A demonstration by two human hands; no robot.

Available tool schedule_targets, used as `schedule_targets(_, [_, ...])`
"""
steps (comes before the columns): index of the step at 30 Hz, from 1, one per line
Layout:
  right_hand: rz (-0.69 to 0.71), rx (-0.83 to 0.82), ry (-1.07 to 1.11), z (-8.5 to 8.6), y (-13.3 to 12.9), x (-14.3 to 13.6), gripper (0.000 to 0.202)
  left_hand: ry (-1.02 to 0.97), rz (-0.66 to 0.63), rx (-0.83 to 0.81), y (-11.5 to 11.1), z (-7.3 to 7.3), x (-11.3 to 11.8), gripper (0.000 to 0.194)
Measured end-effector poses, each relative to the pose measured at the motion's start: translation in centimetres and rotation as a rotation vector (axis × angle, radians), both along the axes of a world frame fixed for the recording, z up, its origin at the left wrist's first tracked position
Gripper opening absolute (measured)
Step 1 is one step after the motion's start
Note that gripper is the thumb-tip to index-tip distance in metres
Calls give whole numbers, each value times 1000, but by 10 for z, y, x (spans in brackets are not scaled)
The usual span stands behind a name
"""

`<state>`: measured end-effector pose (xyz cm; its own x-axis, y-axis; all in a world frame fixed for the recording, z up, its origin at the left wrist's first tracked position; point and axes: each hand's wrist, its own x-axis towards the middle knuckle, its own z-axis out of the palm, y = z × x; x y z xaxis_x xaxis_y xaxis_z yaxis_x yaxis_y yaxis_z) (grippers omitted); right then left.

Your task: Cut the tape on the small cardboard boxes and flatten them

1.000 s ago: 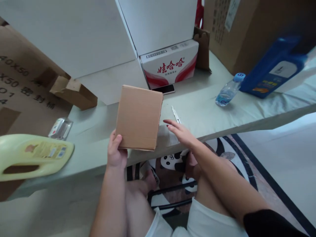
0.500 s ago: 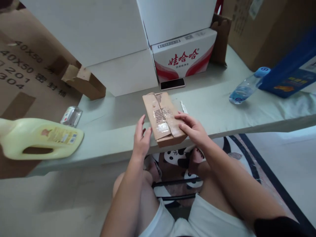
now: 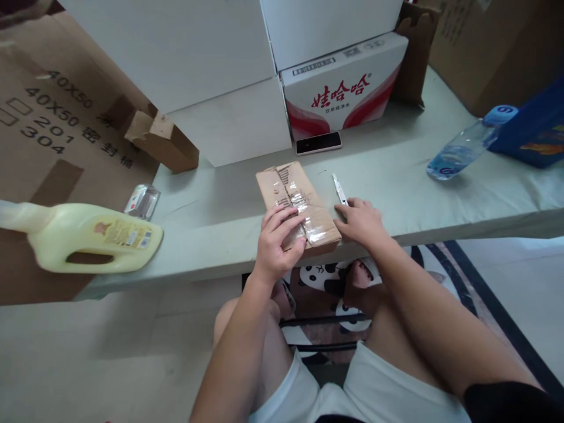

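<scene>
A small taped cardboard box [image 3: 311, 202] lies on the cloth-covered table, close to the front edge. My left hand [image 3: 279, 238] rests on the box's near left part, its fingers extended over the taped top and its thumb apart from them. Right of the box, my right hand [image 3: 362, 222] is closed over the near end of a slim utility knife [image 3: 339, 189]. The far part of the knife sticks out ahead of my fingers and points away from me. My palm hides its near end.
Behind the box lie a phone [image 3: 318, 143] and a white-and-red carton [image 3: 343, 88]. A yellow jug [image 3: 97, 238] and a small clear package [image 3: 142, 201] are at left. A water bottle [image 3: 469, 144] leans at right beside a blue package [image 3: 531, 132]. The table's front edge [image 3: 211, 270] runs above my knees.
My left hand has moved from beside the box onto its top. My right hand has left the box's right side and closed on the utility knife. The view has shifted slightly.
</scene>
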<state>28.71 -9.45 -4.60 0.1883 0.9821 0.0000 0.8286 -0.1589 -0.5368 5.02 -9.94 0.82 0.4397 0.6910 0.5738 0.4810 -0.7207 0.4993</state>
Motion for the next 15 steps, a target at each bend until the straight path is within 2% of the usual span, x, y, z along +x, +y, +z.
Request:
schedule_targets(4, [-46, -73, -42, 4, 1, 0, 23, -68, -89, 57, 0, -2, -1, 46])
schedule_targets(6, [-66, -107, -18, 8, 2, 1, 29, -55, -116, 76, -1, -3, -1, 46])
schedule_targets(9, [-73, -116, 69, 14, 2, 1, 39, -10, -90, 107, -2, -6, -1, 40])
schedule_targets(11, [-58, -35, 293, 20, -2, 0, 37, 14, -62, 126, -3, -8, 1, 38])
schedule_targets(13, [-32, 133, 551, 28, -10, -2, 31, 45, -38, 143, -5, -9, 4, 38])
schedule_targets(15, [7, 328, 691, 36, -19, -4, 35, 75, -3, 152, -7, -10, 9, 40])
